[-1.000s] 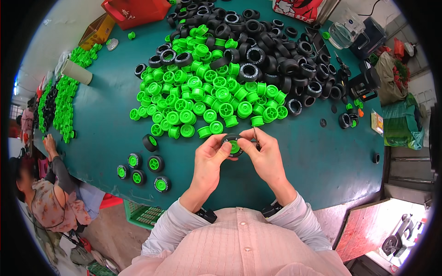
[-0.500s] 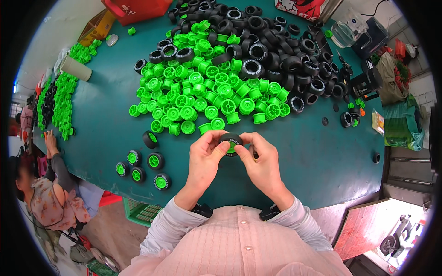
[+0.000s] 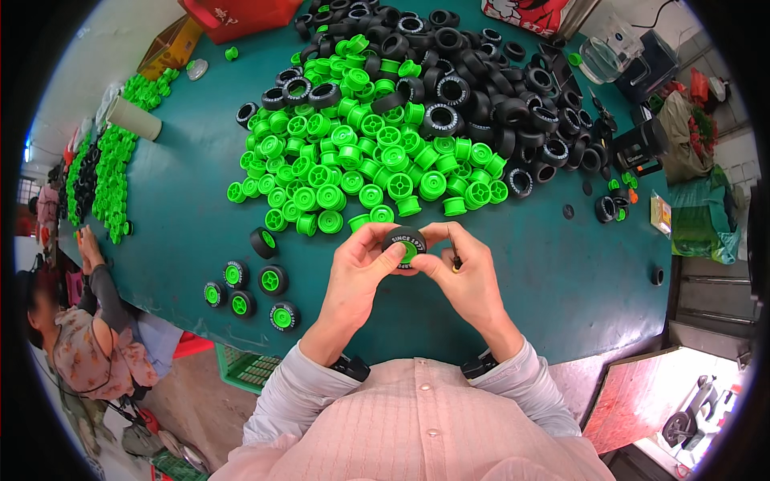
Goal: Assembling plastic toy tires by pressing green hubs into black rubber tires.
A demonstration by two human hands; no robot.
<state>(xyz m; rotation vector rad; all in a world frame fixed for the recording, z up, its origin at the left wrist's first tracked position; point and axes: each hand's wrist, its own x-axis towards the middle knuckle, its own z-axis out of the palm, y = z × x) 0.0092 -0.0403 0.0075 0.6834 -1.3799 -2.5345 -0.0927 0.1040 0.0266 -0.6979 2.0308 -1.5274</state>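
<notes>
Between my two hands, above the near part of the table, is a toy wheel (image 3: 408,236), a black rubber tire around a green plastic hub. My left hand (image 3: 361,268) grips it from the left with the thumb on the hub. From the right, my right hand (image 3: 463,264) pinches its edge, thumb at the lower rim of the hub. The fingers behind the tire are partly hidden. Left of my hands lie several wheels with tires on, such as an assembled wheel (image 3: 273,280). Just beyond my fingers spreads a heap of bare green hubs (image 3: 353,156).
Loose black tires (image 3: 481,96) are piled at the back of the green table (image 3: 192,184). A dark container (image 3: 639,149) stands at the right, a beige cup (image 3: 133,118) lies at the left. A co-worker (image 3: 96,337) sits at the left edge, hands on the table. A green crate (image 3: 241,367) is below.
The wheel has turned slightly in my fingers, with more of its sidewall showing. My right hand has shifted a little to the right, its thumb lower on the hub.
</notes>
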